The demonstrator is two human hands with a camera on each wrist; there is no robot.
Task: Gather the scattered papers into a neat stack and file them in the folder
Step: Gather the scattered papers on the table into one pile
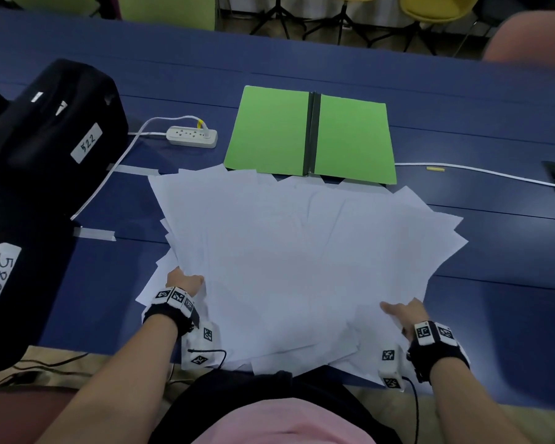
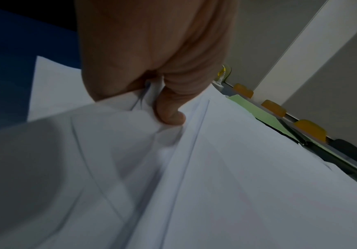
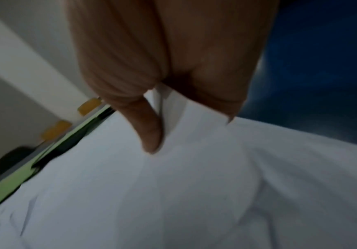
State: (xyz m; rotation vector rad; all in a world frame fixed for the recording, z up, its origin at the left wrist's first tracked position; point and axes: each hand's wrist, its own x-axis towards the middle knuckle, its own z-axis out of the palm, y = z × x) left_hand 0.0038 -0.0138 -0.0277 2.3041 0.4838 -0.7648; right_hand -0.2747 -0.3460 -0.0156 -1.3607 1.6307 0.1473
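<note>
A blue table (image 1: 302, 68) is covered near its front edge by fanned white papers (image 1: 302, 251). Their left side is pinched by the left hand (image 1: 185, 281), thumb on top; their right side is pinched by the right hand (image 1: 406, 312). Beyond them, a green folder (image 1: 269, 129) is laid open, its near edge overlapped by sheets.

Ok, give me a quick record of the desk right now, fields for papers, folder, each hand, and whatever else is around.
papers: fanned loosely, far edges overlapping the folder
folder: green, open flat
left hand: grips papers' left edge
right hand: grips papers' right side, thumb on top
power strip: left of folder
black bags: far left
</note>
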